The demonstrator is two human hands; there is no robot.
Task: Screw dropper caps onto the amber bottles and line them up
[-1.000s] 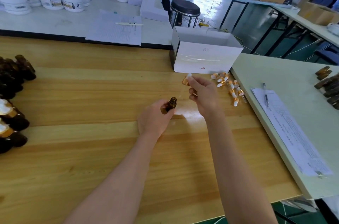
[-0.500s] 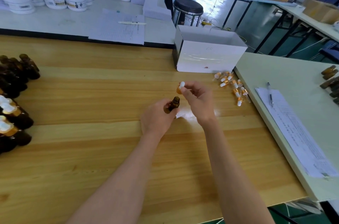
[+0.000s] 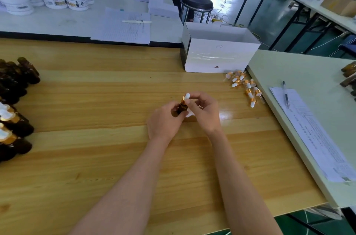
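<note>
Head view
Left hand [image 3: 165, 123]: fingers curled round the lower body of the amber bottle [image 3: 182, 107]; over the wooden table [image 3: 96, 157], mid-frame
Amber bottle: tilted, neck pointing away from the person; between the two hands; lower part hidden by fingers
Dropper cap [image 3: 186, 97]: white bulb, gold collar; sits on the bottle's neck; whether screwed home cannot be told
Right hand [image 3: 206, 111]: thumb and fingertips pinch the cap
Loose dropper caps [image 3: 244, 85]: heap on the wooden table, right of the hands; just in front of the white box [image 3: 217, 55]
White box: open-topped; at the table's far edge
Capped bottles [image 3: 11, 125]: cluster at left edge; white bulbs up
Uncapped bottles [image 3: 19, 74]: just behind them, left edge
Paper form [image 3: 312, 130], pen [image 3: 286, 94]: on the pale green table [image 3: 300, 69], right; pen lies on the form
</note>
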